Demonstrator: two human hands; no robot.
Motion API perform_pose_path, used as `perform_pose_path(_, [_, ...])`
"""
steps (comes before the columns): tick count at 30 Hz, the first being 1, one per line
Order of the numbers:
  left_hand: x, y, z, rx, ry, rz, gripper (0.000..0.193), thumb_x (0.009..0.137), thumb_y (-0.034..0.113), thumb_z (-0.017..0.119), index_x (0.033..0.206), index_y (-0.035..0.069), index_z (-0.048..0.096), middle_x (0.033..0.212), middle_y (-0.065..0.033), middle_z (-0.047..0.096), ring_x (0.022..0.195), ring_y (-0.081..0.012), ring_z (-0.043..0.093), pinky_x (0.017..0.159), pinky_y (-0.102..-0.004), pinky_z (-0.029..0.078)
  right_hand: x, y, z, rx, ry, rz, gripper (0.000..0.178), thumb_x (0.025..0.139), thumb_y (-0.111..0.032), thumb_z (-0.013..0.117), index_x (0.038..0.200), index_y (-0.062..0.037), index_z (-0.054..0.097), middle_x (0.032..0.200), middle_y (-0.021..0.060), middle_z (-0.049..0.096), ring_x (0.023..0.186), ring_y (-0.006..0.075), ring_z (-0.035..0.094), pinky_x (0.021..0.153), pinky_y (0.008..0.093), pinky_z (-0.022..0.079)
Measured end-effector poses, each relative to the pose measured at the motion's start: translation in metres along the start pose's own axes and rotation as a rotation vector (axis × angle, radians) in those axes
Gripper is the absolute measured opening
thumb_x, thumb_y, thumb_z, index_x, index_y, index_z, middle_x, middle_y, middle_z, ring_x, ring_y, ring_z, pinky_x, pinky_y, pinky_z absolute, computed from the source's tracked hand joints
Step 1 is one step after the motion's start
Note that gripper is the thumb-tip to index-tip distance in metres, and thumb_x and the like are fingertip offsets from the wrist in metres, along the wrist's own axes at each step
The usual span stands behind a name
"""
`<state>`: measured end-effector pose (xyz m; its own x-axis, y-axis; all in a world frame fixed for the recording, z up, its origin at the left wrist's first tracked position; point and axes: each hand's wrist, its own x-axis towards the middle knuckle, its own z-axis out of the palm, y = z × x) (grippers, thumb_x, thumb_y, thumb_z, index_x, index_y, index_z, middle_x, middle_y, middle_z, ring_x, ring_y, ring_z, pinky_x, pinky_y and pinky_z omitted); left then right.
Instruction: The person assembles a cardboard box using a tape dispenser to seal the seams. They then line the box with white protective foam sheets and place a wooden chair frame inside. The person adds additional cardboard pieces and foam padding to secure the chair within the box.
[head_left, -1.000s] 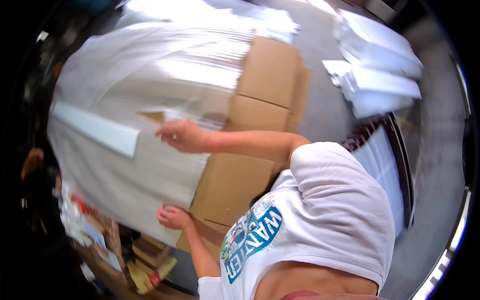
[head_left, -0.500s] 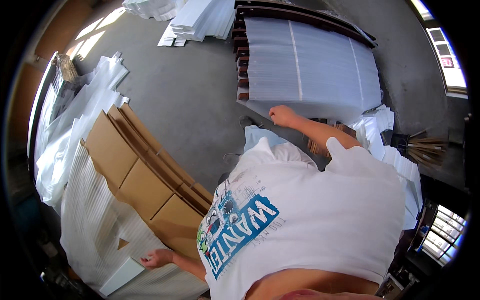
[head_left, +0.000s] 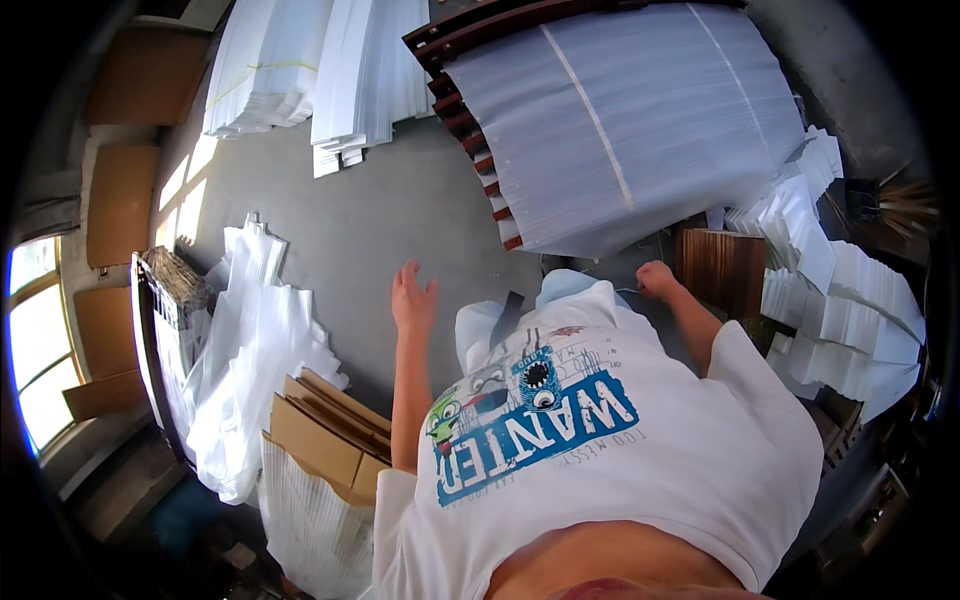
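Note:
My left hand (head_left: 412, 298) is held out over the grey floor with its fingers apart and nothing in them. My right hand (head_left: 655, 281) is closed beside a stack of brown slats (head_left: 722, 272). A thin pale line shows next to its fingers, and I cannot make out whether the hand holds it. Ahead of both hands lies a large stack covered with a translucent foam sheet (head_left: 660, 120), crossed by two white lines. Dark brown bars (head_left: 470, 140) stick out along its left side.
Flattened cardboard boxes (head_left: 318, 435) lie at my left, next to crumpled white foam sheets (head_left: 240, 380). White stacks of long strips (head_left: 365, 80) lie at the far left. More white folded pieces (head_left: 845, 310) pile up at my right. Brown boards (head_left: 122, 205) lean by the window.
My left hand has swung forward from above the covered pile by the cardboard and spread its fingers. My right hand has drawn away from the foam-covered stack. The view has turned left.

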<state>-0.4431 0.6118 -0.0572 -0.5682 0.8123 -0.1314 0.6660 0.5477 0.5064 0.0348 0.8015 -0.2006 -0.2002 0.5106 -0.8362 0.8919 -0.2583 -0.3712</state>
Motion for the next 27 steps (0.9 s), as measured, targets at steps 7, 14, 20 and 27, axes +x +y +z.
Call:
perform_pose_path(7, [0.289, 0.014, 0.044, 0.186, -0.362, 0.193, 0.049, 0.082, 0.023, 0.066, 0.124, 0.006, 0.049, 0.115, -0.0132, 0.06, 0.107, -0.0346, 0.058, 0.087, -0.0445, 0.049, -0.005, -0.015, -0.012, 0.925, 0.246, 0.309, 0.012, 0.089, -0.015, 0.059, 0.096, -0.0064, 0.064, 0.074, 0.005, 0.062, 0.057, 0.0148, 0.059, 0.05, 0.0292, 0.05])
perform_pose_path(14, [0.594, 0.01, 0.166, 0.517, -0.266, 0.213, 0.047, 0.078, 0.02, 0.067, 0.118, 0.005, 0.047, 0.118, -0.0147, 0.057, 0.111, -0.0339, 0.057, 0.088, -0.0452, 0.051, -0.11, -0.126, 0.08, 0.729, 0.356, 0.835, 0.02, 0.085, -0.017, 0.063, 0.096, -0.0021, 0.068, 0.076, 0.0109, 0.068, 0.063, 0.0198, 0.066, 0.055, 0.0332, 0.054])
perform_pose_path(20, [0.698, -0.022, 0.25, 0.442, -0.48, 0.156, 0.043, 0.079, 0.015, 0.066, 0.115, 0.002, 0.046, 0.11, -0.0198, 0.064, 0.104, -0.0376, 0.063, 0.089, -0.0471, 0.051, -0.105, -0.223, 0.066, 0.446, -0.038, 0.977, 0.03, 0.083, -0.023, 0.069, 0.107, -0.0046, 0.072, 0.098, 0.0117, 0.071, 0.085, 0.0214, 0.067, 0.079, 0.0378, 0.054])
perform_pose_path(27, [0.739, -0.057, 0.269, 0.113, -0.753, 0.329, 0.067, 0.063, 0.016, 0.067, 0.127, 0.004, 0.055, 0.109, -0.0254, 0.065, 0.105, -0.0389, 0.062, 0.092, -0.042, 0.049, -0.063, -0.259, 0.039, 0.608, 0.189, 0.844, 0.027, 0.084, -0.025, 0.066, 0.1, -0.0044, 0.072, 0.087, 0.008, 0.07, 0.078, 0.0172, 0.066, 0.067, 0.0334, 0.054])
